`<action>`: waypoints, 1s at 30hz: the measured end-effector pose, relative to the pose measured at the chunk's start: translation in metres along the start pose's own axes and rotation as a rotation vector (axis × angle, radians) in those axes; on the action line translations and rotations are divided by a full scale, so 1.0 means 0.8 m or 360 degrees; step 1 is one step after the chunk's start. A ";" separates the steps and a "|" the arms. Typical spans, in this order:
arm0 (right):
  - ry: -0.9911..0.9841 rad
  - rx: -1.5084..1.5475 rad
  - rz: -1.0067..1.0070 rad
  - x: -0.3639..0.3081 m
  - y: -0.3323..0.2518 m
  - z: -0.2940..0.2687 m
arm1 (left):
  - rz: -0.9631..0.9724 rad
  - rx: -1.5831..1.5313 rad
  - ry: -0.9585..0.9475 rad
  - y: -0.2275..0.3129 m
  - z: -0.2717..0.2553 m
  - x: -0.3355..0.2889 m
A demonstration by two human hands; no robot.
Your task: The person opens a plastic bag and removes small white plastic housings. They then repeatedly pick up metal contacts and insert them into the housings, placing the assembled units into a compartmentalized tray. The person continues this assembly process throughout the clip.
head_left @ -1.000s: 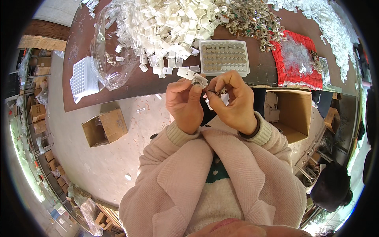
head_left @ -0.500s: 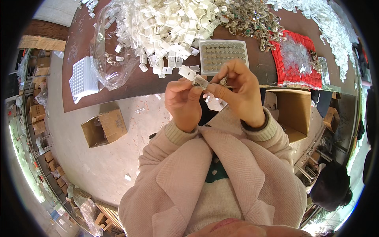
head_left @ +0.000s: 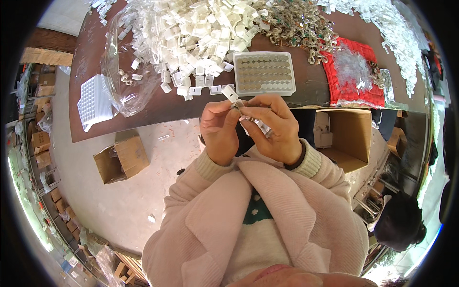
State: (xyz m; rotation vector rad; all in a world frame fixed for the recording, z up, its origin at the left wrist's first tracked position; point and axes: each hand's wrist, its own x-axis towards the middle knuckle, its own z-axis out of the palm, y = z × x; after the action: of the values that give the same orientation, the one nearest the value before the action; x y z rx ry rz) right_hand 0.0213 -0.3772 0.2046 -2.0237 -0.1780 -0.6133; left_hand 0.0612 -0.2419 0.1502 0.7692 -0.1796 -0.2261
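My left hand [head_left: 221, 134] pinches a small clear-white plastic case [head_left: 230, 93] between thumb and fingers, its lid standing up. Close against it, my right hand [head_left: 275, 131] has its fingertips at the body of the case. Shiny, clear-looking bits [head_left: 258, 124] show between the curled fingers of that same hand; their exact kind is hard to make out. Just beyond my hands, at the table's near edge, sits a white tray [head_left: 292, 91] with rows of small round metallic pieces.
A big heap of similar plastic cases [head_left: 201, 38] covers the table's middle. Right of it lie tangled coiled wires [head_left: 301, 31] and a red cloth [head_left: 334, 91] bearing clear pieces. Stacked white trays [head_left: 94, 103] stand left beside a clear bag [head_left: 138, 95]. Cardboard boxes [head_left: 134, 155] [head_left: 351, 138] are below.
My right hand has turned and come down, closing in on the case. The small brownish bundle in its fingers no longer shows; shiny bits now show there. My left hand keeps its grip.
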 end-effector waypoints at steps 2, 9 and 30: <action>-0.0074 0.0104 0.0153 -0.003 0.008 -0.012 | -0.0163 -0.0118 -0.0015 0.001 -0.006 0.001; 0.0219 -0.0554 0.0188 0.021 0.062 -0.039 | -0.0361 -0.0399 -0.0050 -0.005 -0.018 0.009; 0.0051 -0.0305 -0.0004 0.032 0.030 -0.022 | -0.0356 -0.0322 -0.0094 0.003 -0.005 0.016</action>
State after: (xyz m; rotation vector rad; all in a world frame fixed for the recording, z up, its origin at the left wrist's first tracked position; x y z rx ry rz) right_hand 0.0461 -0.4077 0.2062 -2.1966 -0.1056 -0.6855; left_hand 0.0750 -0.2409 0.1502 0.5811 -0.1240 -0.4722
